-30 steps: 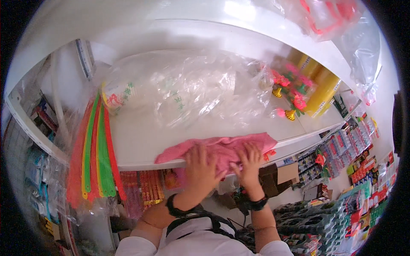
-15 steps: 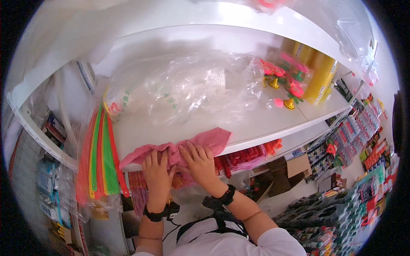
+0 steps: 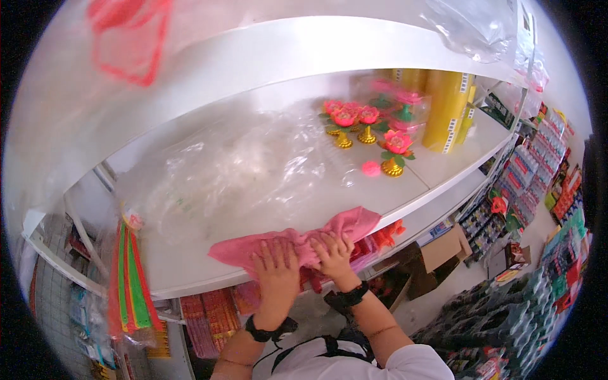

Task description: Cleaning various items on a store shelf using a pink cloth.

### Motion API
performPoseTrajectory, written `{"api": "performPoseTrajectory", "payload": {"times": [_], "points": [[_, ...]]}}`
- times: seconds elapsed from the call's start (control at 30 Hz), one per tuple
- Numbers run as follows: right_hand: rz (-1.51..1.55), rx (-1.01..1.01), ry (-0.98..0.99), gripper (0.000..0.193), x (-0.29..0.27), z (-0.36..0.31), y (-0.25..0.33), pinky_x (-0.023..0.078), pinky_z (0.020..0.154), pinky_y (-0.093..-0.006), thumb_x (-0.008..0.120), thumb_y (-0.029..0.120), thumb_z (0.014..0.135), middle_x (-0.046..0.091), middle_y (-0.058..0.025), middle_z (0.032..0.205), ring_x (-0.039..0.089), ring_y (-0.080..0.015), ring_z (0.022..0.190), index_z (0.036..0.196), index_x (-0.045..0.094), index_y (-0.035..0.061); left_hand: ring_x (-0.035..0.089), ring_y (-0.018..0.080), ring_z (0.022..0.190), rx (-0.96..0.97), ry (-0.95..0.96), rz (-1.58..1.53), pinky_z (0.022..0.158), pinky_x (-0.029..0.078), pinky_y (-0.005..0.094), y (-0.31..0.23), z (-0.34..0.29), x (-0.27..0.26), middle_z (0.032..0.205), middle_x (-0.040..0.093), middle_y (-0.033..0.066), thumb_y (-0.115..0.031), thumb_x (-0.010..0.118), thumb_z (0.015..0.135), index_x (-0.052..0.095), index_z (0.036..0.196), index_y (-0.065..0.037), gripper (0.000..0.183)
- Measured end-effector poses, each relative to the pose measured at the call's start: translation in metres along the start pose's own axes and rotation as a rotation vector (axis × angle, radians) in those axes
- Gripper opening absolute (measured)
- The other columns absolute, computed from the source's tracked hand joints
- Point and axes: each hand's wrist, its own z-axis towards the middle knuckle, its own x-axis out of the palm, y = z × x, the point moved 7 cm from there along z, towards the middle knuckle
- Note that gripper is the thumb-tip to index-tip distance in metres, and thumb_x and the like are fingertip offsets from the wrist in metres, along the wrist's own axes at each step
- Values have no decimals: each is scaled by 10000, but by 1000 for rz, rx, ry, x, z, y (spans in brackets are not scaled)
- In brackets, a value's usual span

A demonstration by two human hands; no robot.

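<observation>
A pink cloth point(image 3: 247, 249) lies bunched along the front edge of a white shelf point(image 3: 190, 269), one end spread to the left and the other reaching up to the right. My left hand point(image 3: 277, 266) is on the cloth's middle, fingers laid over it and bent at the shelf edge. Close beside it, my right hand point(image 3: 334, 256) grips the cloth with curled fingers. The thumbs are mostly hidden. Behind the cloth, a large clear plastic bag point(image 3: 240, 171) is spread over the shelf. Dark bands circle both wrists.
Pink lotus ornaments on gold stands point(image 3: 396, 152) are on the shelf's right, before yellow rolls point(image 3: 441, 111). Red and green plastic strips point(image 3: 130, 278) hang at the left. Below are red packets point(image 3: 212, 316) and an open cardboard box point(image 3: 443, 250). An upper shelf point(image 3: 304, 47) overhangs.
Both hands and the pink cloth have moved right along the shelf edge, closer to the lotus ornaments. The view has shifted, and a red-edged piece now shows at the upper left.
</observation>
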Motion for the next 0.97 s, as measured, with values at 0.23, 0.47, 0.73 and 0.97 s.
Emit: {"api": "performPoseTrajectory", "payload": {"times": [0.23, 0.47, 0.73, 0.97], "points": [[1, 162, -45, 601, -35, -15, -173, 239, 916, -417, 246, 626, 780, 503, -63, 1007, 443, -236, 986, 963, 552, 143, 443, 441, 1015, 82, -136, -218, 852, 332, 571, -153, 83, 8, 1061, 489, 251, -174, 490, 708, 513, 984, 55, 359], [-13, 216, -80, 534, -82, -9, -341, 251, 918, -445, 406, 564, 739, 513, -95, 961, 453, -280, 984, 895, 520, 66, 473, 415, 980, 81, -208, -311, 845, 365, 517, -303, 184, 17, 1025, 504, 252, -187, 462, 704, 507, 982, 72, 382], [-37, 310, -83, 388, -101, -17, -482, 245, 917, -428, 597, 329, 621, 502, -104, 953, 419, -293, 991, 888, 522, 58, 497, 480, 894, 113, -195, -182, 764, 387, 581, -429, 269, 33, 965, 511, 315, -210, 445, 727, 501, 1004, 93, 415], [-162, 417, -3, 441, -109, -49, -593, 226, 915, -423, 656, 340, 603, 471, -110, 1003, 393, -315, 1007, 921, 509, 72, 513, 507, 856, 158, -196, -176, 708, 410, 593, -499, 313, 41, 928, 515, 343, -187, 387, 798, 503, 1019, 41, 338]]}}
